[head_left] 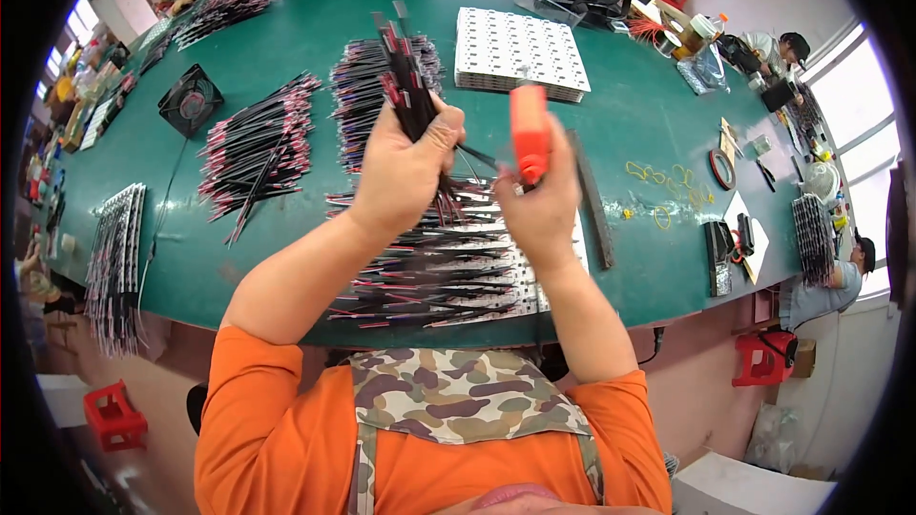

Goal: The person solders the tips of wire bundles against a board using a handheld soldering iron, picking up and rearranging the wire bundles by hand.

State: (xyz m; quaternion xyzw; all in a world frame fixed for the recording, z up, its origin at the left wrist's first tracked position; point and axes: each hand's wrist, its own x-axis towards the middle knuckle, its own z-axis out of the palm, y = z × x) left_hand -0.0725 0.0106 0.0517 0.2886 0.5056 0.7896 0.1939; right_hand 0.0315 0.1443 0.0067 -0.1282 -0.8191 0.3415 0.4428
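My left hand is closed round a bundle of black wires with red and pale ends, held upright above the table. My right hand grips a red-orange bottle-like object, blurred by motion, its narrow end near my fingertips. One dark wire runs from the bundle toward my right fingertips; whether they touch it I cannot tell. Below both hands, rows of black wires lie across white panels. A further heap of wires lies behind my left hand.
The green table bears a stack of white panels, a wire pile, a black fan, a dark bar and yellow rubber bands. Tape sits at the right. Other people work at the table's far left and right.
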